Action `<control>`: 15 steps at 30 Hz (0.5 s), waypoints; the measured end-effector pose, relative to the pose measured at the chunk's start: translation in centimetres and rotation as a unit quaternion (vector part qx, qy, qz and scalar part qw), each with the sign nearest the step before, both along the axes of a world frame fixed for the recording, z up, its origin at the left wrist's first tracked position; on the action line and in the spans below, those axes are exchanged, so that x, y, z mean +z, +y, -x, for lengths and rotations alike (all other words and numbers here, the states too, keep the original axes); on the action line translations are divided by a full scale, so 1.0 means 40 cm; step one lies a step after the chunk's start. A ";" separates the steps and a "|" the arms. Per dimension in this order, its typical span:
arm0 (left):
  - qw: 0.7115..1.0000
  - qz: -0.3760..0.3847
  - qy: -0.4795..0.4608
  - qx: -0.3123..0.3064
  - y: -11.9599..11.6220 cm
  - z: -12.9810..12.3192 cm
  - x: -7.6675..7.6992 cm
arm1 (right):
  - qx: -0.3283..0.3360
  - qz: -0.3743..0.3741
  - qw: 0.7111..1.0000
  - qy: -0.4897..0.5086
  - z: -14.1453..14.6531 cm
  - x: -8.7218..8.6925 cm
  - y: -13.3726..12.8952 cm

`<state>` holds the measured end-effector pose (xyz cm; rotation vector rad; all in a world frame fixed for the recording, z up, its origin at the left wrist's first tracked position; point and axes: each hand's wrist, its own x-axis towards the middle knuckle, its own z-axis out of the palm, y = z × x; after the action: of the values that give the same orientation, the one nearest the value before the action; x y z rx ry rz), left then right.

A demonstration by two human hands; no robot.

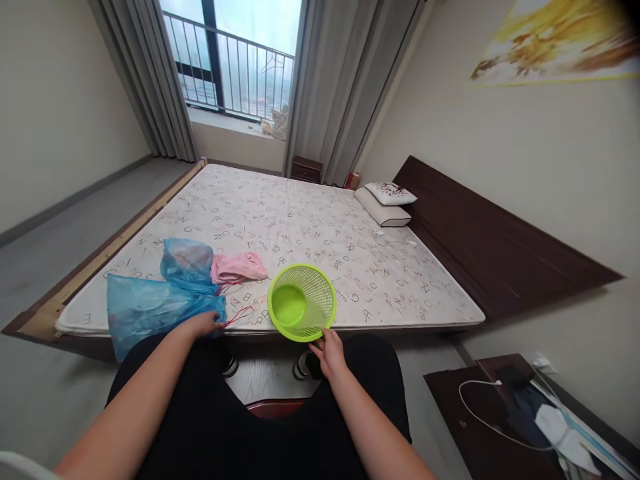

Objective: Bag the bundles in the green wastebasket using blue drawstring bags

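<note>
- Left hand (203, 325) stretched forward over mattress (320, 227), palm down, fingers closed on blue plastic bag (160, 319) at the front edge
- Right hand (330, 353), wrist bent, fingers pinching rim of lime-green mesh basket (313, 293)
- Basket held tilted, just over front edge of mattress, mouth toward the person; solid round base shows, nothing seen inside
- Bag lies crumpled, hanging partly over front edge near left corner; puffed blue part behind it, can't tell if same bag; contents can't be told
- Red drawstring (239, 317) runs from bag toward basket
- Pink cloth (239, 267) on mattress, between bag and basket
- Two pillows (383, 207) near far right corner; clear plastic scrap (393, 237) just beside them
</note>
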<state>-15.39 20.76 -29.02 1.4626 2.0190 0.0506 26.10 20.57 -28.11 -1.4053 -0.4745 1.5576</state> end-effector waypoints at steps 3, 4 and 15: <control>1.000 -0.024 -0.008 0.011 0.026 -0.014 0.007 | 0.014 0.021 0.999 -0.037 0.023 0.004 0.026; 0.999 -0.037 -0.012 0.012 0.033 -0.017 0.005 | 0.018 0.025 0.998 -0.052 0.033 0.005 0.040; 0.998 -0.049 -0.038 0.005 0.091 -0.063 -0.040 | 0.129 -0.185 0.920 -0.320 0.148 0.030 0.320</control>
<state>-12.87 24.41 -30.61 1.4873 1.9884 0.2090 20.19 33.35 -26.90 -1.5678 -1.3229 1.0831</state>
